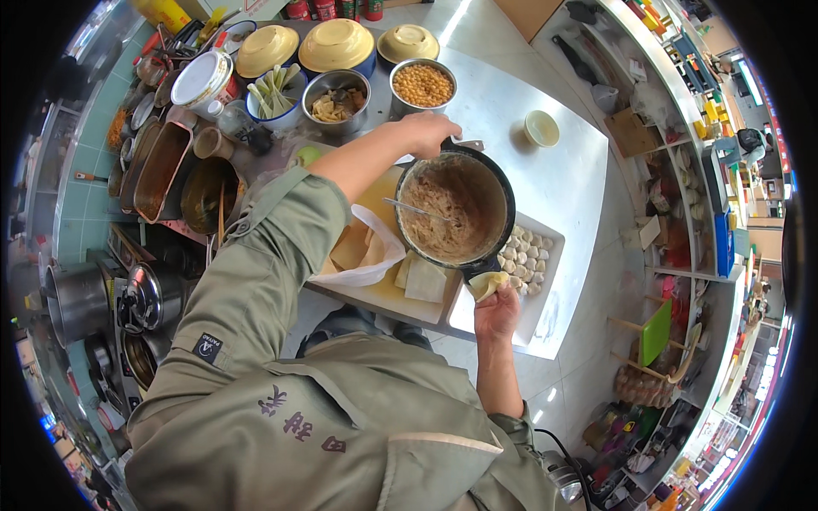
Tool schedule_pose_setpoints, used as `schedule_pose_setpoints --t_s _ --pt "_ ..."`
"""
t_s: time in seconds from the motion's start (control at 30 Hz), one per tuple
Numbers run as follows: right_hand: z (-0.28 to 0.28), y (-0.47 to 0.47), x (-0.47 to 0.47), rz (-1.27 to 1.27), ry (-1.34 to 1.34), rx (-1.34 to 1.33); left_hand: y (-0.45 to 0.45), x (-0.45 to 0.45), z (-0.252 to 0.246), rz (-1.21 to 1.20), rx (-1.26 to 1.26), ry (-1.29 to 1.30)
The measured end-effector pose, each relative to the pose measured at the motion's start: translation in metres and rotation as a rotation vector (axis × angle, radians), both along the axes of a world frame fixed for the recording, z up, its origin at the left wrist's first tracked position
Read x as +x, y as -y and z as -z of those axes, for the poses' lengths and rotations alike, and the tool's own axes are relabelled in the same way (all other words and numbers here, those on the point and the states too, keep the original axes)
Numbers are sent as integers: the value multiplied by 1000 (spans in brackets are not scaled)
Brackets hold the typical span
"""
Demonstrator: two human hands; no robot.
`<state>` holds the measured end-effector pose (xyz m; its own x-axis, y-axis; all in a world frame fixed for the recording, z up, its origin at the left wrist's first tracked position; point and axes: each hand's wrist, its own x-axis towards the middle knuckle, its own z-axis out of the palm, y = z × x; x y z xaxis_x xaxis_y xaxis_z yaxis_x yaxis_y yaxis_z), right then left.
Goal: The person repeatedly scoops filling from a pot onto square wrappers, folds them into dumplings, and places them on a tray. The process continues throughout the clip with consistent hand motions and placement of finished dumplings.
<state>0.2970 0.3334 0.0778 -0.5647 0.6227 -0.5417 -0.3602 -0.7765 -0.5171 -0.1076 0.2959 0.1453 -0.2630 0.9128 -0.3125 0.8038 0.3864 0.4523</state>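
My left hand [433, 135] reaches to the far rim of a black pot [505, 191], its fingers closed at the handle there. Pinkish minced filling [441, 223] lies in the pot, with a thin metal utensil [418, 209] lying across it. My right hand [497, 313] holds a folded dough wrapper [487, 285] at the pot's near handle. Wrapped dumplings [527, 259] fill part of a white tray [555, 255] beneath the pot's right side. Square wrappers [425, 281] lie on the board [383, 303], beside more in a white plastic bag [383, 265].
Steel containers of yellow beans [422, 85] and brown pieces [335, 105] stand at the back, near yellow upturned bowls [337, 45]. A small pale bowl [541, 128] sits on the steel table [575, 166]. Used pans [208, 191] and a lidded pot [153, 297] are at the left.
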Motion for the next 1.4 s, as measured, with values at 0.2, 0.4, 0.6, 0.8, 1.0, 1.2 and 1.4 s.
schedule_pose_setpoints --t_s 0.2,0.4,0.6,0.8,1.0,1.2,1.4 --pt "-41 -16 14 0 100 219 31 49 -25 -224 607 -142" --pt "-107 -8 -10 -193 -146 271 109 198 -73 -460 621 800" --pt "-133 32 -42 -311 44 549 127 255 -75 -574 780 711" --pt "-134 30 -47 -539 38 47 151 250 -56 -754 749 1254" --pt "-140 48 -47 -781 72 349 164 234 -47 -784 600 1209" --pt "-135 56 -55 -831 177 385 173 223 -47 -807 484 1462" --pt "-134 43 -69 -732 213 542 187 231 -40 -1010 635 1806"
